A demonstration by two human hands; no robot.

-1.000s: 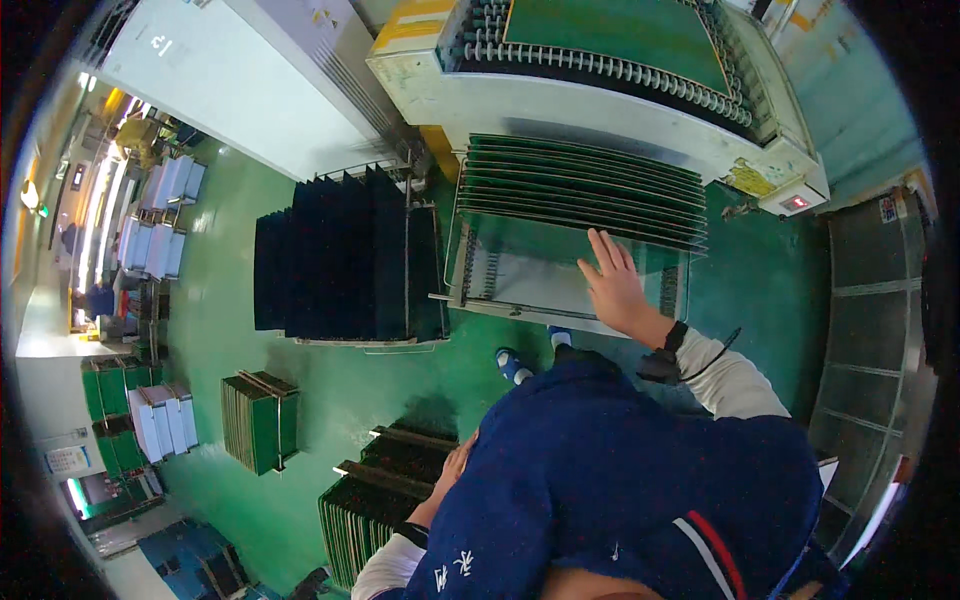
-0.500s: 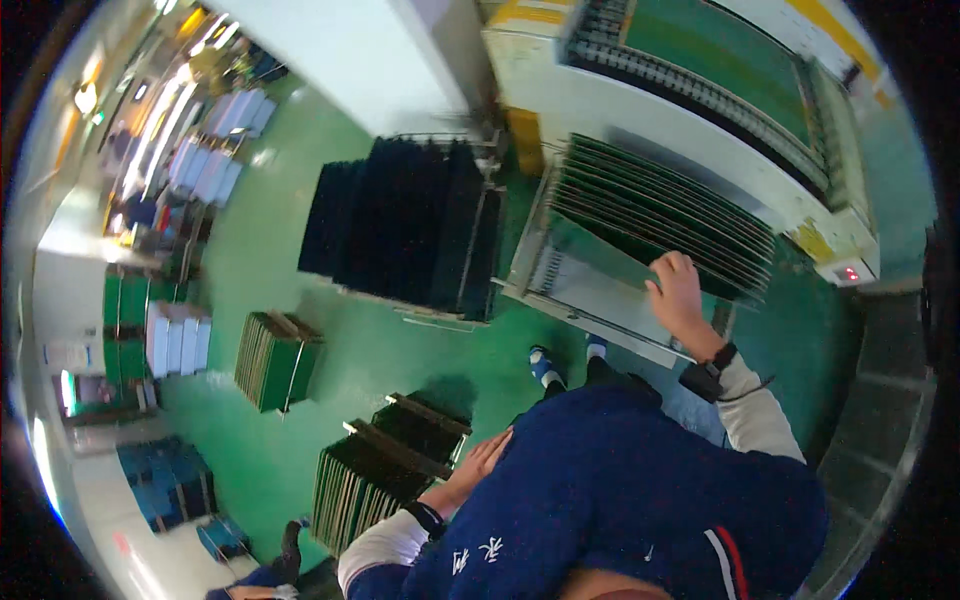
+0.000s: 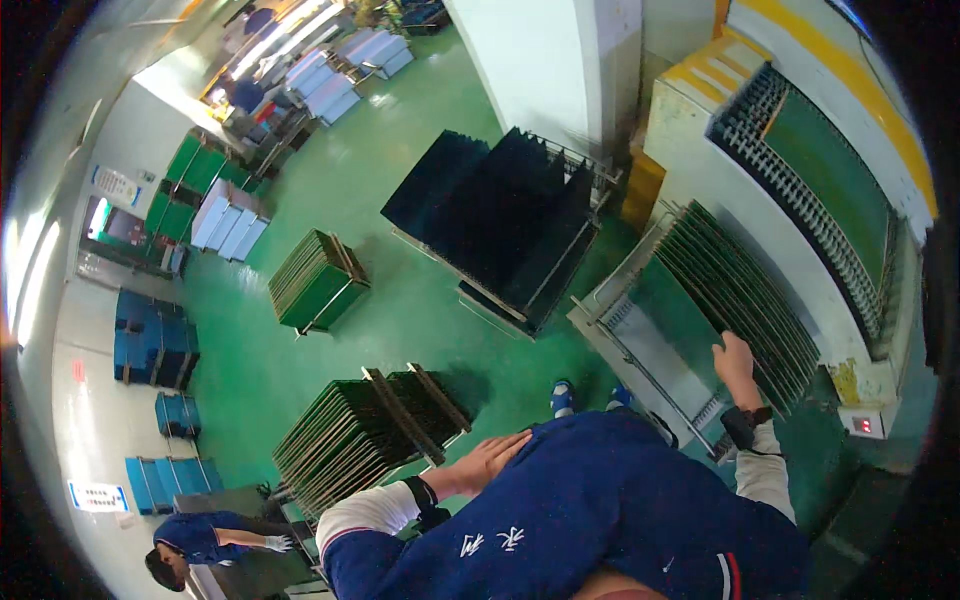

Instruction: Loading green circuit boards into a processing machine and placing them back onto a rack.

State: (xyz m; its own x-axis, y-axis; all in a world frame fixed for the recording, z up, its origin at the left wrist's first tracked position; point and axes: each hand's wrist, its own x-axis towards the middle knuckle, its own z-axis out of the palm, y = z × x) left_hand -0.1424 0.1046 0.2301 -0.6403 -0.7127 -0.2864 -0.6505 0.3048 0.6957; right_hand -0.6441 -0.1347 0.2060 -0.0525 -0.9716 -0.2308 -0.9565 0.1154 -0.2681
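Note:
My right hand [image 3: 735,370] is at the edge of the front green panel [image 3: 685,308], its fingers closed around that edge. This panel leans in a metal rack, tilted away from a row of several upright green panels [image 3: 745,290] standing close together behind it. The rack's pale base [image 3: 650,345] shows in front of the panel. My left hand [image 3: 490,462] lies flat against the side of my dark blue shirt [image 3: 600,500], fingers stretched out and holding nothing.
A conveyor machine with rollers [image 3: 770,120] stands beyond the rack. A cart of dark panels [image 3: 490,215] is to the left, near a white pillar [image 3: 550,70]. Green panel racks [image 3: 318,283] [image 3: 350,430] stand on the floor. A co-worker [image 3: 205,540] bends at lower left.
The view has swung, so the racks and machine appear turned. My right hand has gone from above the front panel to its edge; more of that panel's face shows. My left hand stays on my shirt.

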